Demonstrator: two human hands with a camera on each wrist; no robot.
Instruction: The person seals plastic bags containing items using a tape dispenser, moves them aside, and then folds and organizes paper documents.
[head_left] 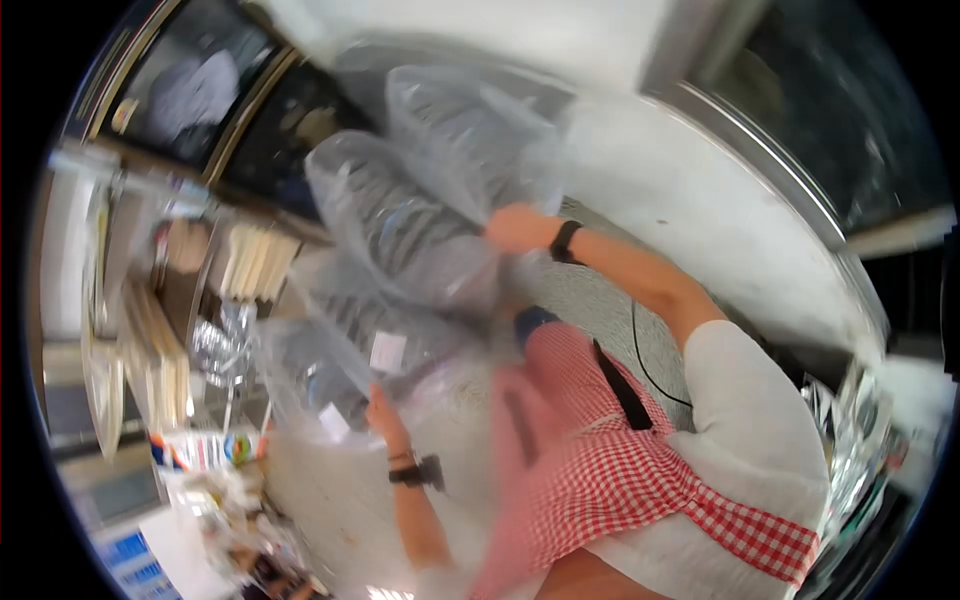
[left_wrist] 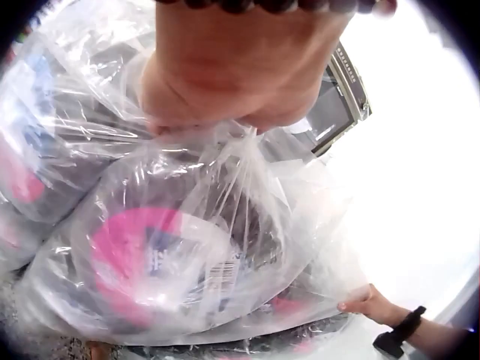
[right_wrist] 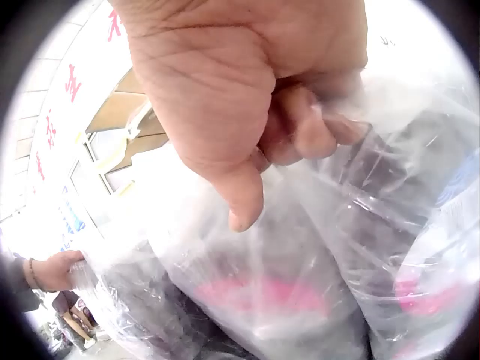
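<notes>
Several clear plastic bags, filled with dark bundled goods, lie side by side in the head view. My right hand (head_left: 525, 230) grips the plastic of a middle bag (head_left: 400, 215); another bag (head_left: 470, 135) lies beyond it. In the right wrist view, the curled fingers of that hand (right_wrist: 247, 97) hold plastic above a pink patch. My left hand (head_left: 388, 415) holds the edge of a nearer bag (head_left: 345, 320) with a white label. From the left wrist, the hand (left_wrist: 232, 67) pinches gathered plastic above a pink-and-white label (left_wrist: 142, 262). Its fingertips are hidden.
A shelf with stacked tan boards (head_left: 255, 260) stands on the left, near dark glass panes (head_left: 290, 130). A white wall (head_left: 640, 160) rises behind the bags. A black cable (head_left: 640, 350) runs over the floor, and shiny silver packs (head_left: 850, 430) stand at right.
</notes>
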